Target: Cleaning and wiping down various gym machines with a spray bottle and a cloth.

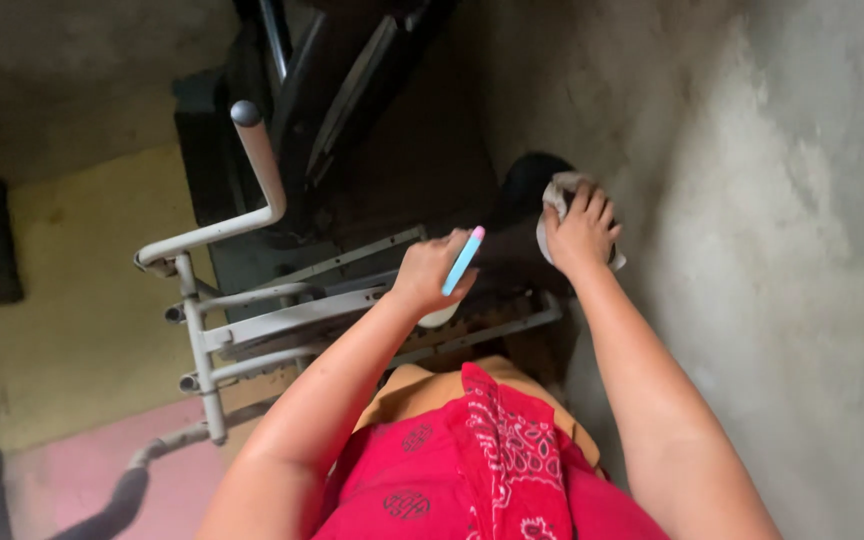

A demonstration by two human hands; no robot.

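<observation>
The left hand (pixel 430 270) is closed around a slim light-blue stick with a pink tip (pixel 463 260), which angles up and away from the fist; something white and rounded shows just under the same hand, too hidden to identify. The right hand (pixel 582 232) presses flat, fingers spread, on a pale cloth (pixel 559 190) bunched over a dark rounded part (pixel 527 180) of the exercise machine (pixel 282 320). The two hands sit near each other but apart, with a dark gap of frame between them. Just outside the right hand, a rough grey wall (pixel 772 250) runs close, leaving little room on that side. Outward from the left hand, the machine's white tubular bars and a grey-capped handle (pixel 257 160) crowd the space; beyond them the yellowish floor (pixel 72 290) lies open.
</observation>
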